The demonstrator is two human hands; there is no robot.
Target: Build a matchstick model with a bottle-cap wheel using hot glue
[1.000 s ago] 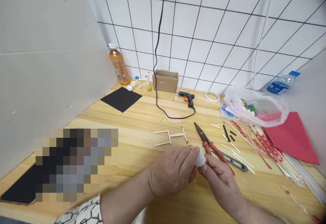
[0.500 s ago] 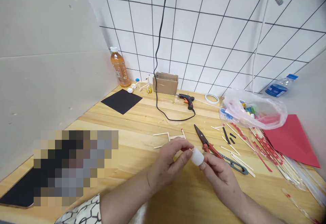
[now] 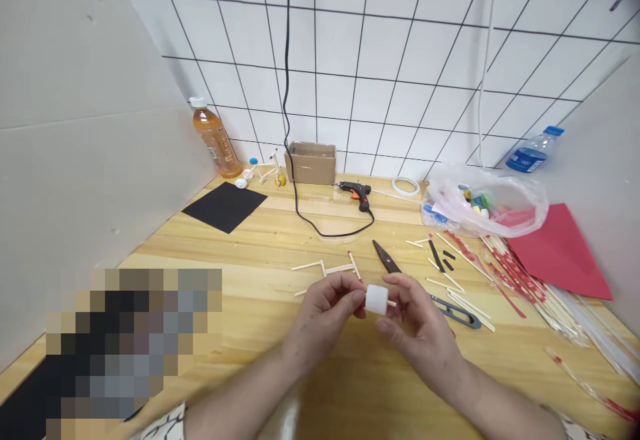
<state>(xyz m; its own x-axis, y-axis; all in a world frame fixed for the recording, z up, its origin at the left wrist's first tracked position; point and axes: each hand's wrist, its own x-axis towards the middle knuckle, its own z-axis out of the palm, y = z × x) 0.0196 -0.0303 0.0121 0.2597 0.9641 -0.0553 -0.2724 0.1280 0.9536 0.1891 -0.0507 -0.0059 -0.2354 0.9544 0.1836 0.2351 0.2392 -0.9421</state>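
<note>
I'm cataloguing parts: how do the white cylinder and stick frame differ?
The white cylinder is held up at the left hand; the stick frame lies on the table. The cylinder is stubby and round; the frame is thin, straight sticks. The cylinder is white; the frame is cream with red tips. Both are pale.

From the head, one near view looks forward and down over a pale wooden tabletop (image 3: 260, 248) to a white, black-gridded wall (image 3: 341, 43); pixelated lower left unclear.
</note>
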